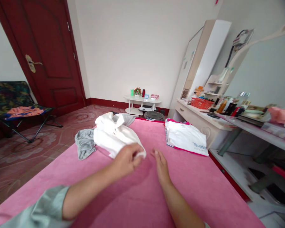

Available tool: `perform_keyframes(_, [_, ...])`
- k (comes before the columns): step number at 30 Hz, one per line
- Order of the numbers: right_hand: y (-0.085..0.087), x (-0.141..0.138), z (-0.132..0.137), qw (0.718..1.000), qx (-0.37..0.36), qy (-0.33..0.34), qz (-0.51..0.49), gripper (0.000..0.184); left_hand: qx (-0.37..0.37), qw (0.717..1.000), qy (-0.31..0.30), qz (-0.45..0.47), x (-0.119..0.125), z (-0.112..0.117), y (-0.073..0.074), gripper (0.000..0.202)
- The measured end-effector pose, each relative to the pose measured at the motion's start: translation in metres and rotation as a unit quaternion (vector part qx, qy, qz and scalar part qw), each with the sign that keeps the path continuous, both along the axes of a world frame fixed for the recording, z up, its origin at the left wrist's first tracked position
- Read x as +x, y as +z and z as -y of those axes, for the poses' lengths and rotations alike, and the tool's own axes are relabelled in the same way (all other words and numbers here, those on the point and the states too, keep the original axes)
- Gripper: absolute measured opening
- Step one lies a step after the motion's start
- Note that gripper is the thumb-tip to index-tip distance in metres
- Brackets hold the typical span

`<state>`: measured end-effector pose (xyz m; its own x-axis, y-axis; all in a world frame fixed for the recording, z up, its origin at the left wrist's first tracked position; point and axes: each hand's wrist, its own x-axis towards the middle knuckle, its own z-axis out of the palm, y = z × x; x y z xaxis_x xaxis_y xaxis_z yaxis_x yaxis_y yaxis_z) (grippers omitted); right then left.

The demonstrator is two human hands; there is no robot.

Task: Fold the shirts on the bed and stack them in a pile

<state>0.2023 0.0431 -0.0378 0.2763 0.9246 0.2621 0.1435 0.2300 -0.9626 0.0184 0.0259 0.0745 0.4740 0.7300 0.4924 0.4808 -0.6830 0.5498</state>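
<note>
The left hand (pixel 130 158) pinches the white garment (pixel 116 134), unfolded on the pink bed (pixel 133 202); the right hand (pixel 161 166) is empty, fingers extended; a folded stack (pixel 186 136) lies rightward; the grey garment (pixel 85 144) sits crumpled.

The left hand (pixel 127 158) hides part of the white cloth (pixel 116 136). Lettering (pixel 199 146) on the shirt (pixel 182 134) is too small to read. Picture edges cut off the door (pixel 41 41), chair (pixel 10 91) and mirror (pixel 268 72).
</note>
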Motion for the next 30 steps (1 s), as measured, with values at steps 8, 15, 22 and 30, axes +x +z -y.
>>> perform_keyframes(8, [0.003, -0.009, 0.008, 0.987, 0.017, 0.143, 0.067, 0.050, -0.096, 0.975, -0.152, -0.129, 0.024, 0.090, -0.080, 0.017])
perform_keyframes(15, [0.006, -0.016, 0.015, 0.940, 0.073, 0.084, 0.324, 0.063, -0.140, 0.977, -0.147, -0.063, 0.019, 0.086, -0.072, 0.011])
perform_keyframes(22, [0.035, -0.037, 0.026, 0.844, 0.181, 0.207, 0.461, 0.031, -0.133, 0.979, -0.137, -0.065, 0.022, 0.086, -0.081, 0.008])
perform_keyframes(30, [0.045, -0.029, 0.009, 0.975, 0.112, 0.120, 0.152, 0.028, -0.124, 0.978, -0.137, -0.095, 0.018, 0.088, -0.077, 0.014])
